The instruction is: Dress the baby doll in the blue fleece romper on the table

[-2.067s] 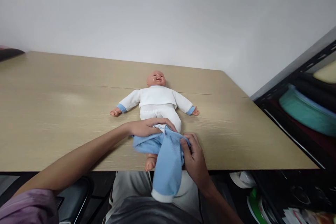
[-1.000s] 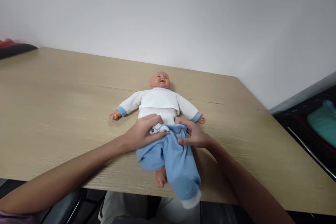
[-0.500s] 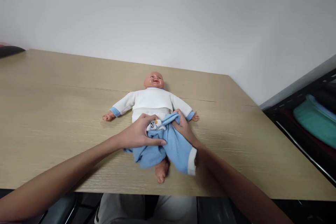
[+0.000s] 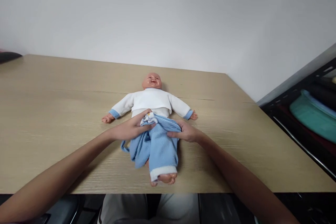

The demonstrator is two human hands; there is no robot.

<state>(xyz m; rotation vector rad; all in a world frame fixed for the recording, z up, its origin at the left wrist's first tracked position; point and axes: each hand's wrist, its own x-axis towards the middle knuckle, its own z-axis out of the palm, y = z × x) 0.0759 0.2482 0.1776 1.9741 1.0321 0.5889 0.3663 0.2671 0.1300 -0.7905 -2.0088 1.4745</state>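
A baby doll (image 4: 151, 99) in a white top lies on its back on the wooden table (image 4: 52, 119), head toward the wall. Light blue trousers (image 4: 157, 145) with a white cuff cover its legs, and a bare foot (image 4: 168, 178) sticks out of the cuff near the table's front edge. My left hand (image 4: 131, 129) grips the trousers' waistband at the doll's left hip, beside a small printed patch. My right hand (image 4: 185, 132) pinches the waistband on the other side.
A white wall rises behind the table. A dark metal shelf (image 4: 296, 94) stands at the right with a teal round item (image 4: 315, 115) on it. A dark object (image 4: 7, 56) lies at the table's far left edge. My lap shows below the front edge.
The trousers have come up the doll's legs toward its waist. The loose trouser leg now lies straight with a foot showing at the cuff. Both hands moved up to the waistband.
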